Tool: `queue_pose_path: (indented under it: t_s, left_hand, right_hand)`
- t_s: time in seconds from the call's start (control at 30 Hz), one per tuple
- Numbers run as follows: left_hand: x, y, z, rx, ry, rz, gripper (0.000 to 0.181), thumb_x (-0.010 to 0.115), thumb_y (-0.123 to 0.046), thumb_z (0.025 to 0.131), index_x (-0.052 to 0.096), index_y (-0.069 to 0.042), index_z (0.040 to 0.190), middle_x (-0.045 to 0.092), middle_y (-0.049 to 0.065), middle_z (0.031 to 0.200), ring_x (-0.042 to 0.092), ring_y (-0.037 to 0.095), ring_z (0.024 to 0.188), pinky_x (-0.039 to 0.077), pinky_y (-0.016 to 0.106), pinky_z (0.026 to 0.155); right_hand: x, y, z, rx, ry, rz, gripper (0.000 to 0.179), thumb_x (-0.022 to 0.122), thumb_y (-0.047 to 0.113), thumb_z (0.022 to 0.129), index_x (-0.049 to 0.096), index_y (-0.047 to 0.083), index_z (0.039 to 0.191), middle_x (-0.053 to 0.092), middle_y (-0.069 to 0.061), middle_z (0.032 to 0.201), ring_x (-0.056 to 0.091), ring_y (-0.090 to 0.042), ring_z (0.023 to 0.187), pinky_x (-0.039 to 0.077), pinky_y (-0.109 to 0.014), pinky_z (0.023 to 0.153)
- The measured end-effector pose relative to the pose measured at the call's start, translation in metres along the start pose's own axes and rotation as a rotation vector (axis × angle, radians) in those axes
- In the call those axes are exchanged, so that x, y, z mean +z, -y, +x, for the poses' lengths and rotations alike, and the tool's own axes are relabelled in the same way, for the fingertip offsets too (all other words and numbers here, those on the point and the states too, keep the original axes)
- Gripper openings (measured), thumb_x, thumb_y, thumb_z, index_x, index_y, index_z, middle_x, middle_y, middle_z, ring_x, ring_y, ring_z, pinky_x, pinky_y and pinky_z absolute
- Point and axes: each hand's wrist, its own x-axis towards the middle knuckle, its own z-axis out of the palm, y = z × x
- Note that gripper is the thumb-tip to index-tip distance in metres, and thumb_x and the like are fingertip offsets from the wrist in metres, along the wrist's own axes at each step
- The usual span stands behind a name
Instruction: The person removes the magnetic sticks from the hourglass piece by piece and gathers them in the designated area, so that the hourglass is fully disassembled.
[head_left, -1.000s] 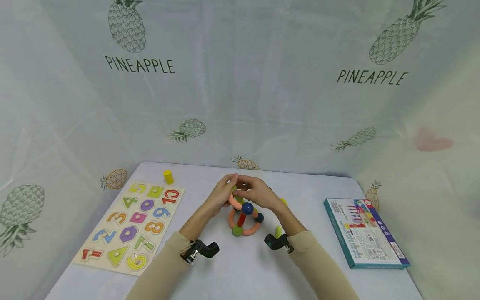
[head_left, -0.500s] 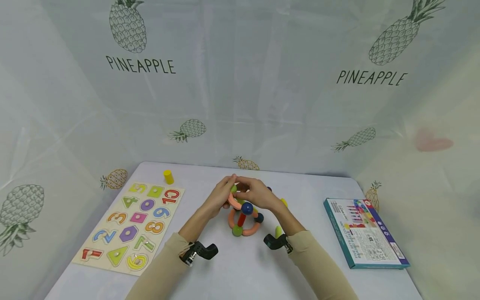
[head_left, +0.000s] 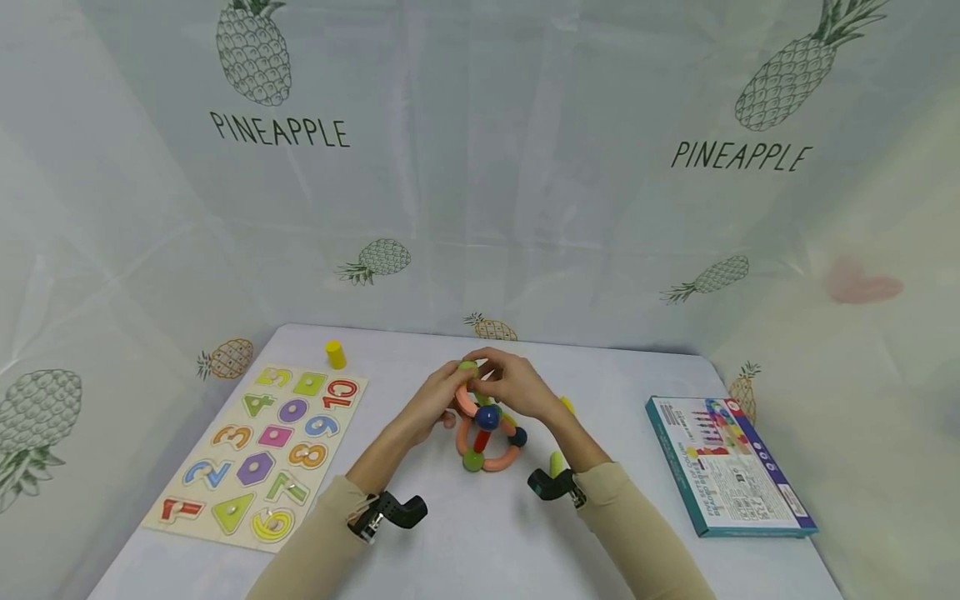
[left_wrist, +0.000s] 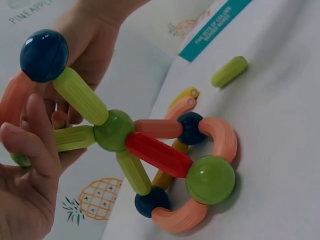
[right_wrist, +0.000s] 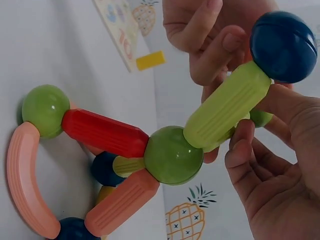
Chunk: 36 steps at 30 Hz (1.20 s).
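Left hand (head_left: 431, 403) and right hand (head_left: 519, 385) are both grasping the ball-and-stick toy (head_left: 487, 418) by its upper part, between them, with light, even pressure probably serving best to avoid pulling it apart.

Right wrist view cut off my right hand (right_wrist: 285, 197) and lowest blue ball (right_wrist: 75, 230). Left wrist view: my left hand (left_wrist: 30, 192) mostly hid a green ball (left_wrist: 19, 159). Box (head_left: 731, 467) small print was unreadable.
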Motion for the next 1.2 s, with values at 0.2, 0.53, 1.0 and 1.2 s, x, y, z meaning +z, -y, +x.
queue_pose_path:
  t_s: [0.2,0.53,1.0,1.2]
  left_hand:
    - [0.0002,0.0001,0.0003,0.002,0.034,0.031,0.047,0.049,-0.033,0.103,0.045,-0.009,0.143,0.063,0.008,0.091,0.051,0.012,0.058,0.040,0.021,0.047]
    - [0.0019,-0.0020,0.0011,0.013,0.053,0.080,0.059,0.041,-0.032,0.105,0.027,-0.010,0.158,0.057,0.016,0.126,0.049,0.012,0.054,0.045,0.024,0.046]
    - [0.0021,-0.0052,-0.0011,0.022,0.061,0.165,0.067,0.038,-0.032,0.108,0.006,-0.008,0.162,0.050,0.023,0.146,0.044,0.010,0.044,0.044,0.027,0.047]
    - [0.0021,-0.0057,-0.0010,0.026,0.059,0.202,0.067,0.038,-0.034,0.108,0.005,-0.009,0.162,0.057,0.018,0.141,0.042,0.010,0.042,0.042,0.025,0.047]
  right_hand:
    - [-0.0016,0.0006,-0.0008,0.030,-0.016,0.015,0.040,0.069,0.014,0.092,0.063,0.025,0.130,0.071,-0.002,0.105,0.067,-0.025,0.074,0.057,-0.045,0.064]
    - [-0.0022,-0.0015,-0.0013,0.026,-0.028,0.030,0.039,0.068,0.015,0.092,0.063,0.022,0.130,0.071,-0.004,0.104,0.069,-0.022,0.077,0.058,-0.046,0.065]
    - [-0.0035,-0.0045,-0.0013,0.043,-0.018,0.059,0.039,0.067,0.015,0.094,0.061,0.023,0.132,0.069,-0.005,0.106,0.069,-0.031,0.078,0.055,-0.032,0.058]
    - [-0.0042,-0.0058,-0.0019,0.032,-0.030,0.077,0.039,0.068,0.013,0.094,0.061,0.021,0.131,0.068,-0.007,0.106,0.070,-0.032,0.077,0.056,-0.039,0.060]
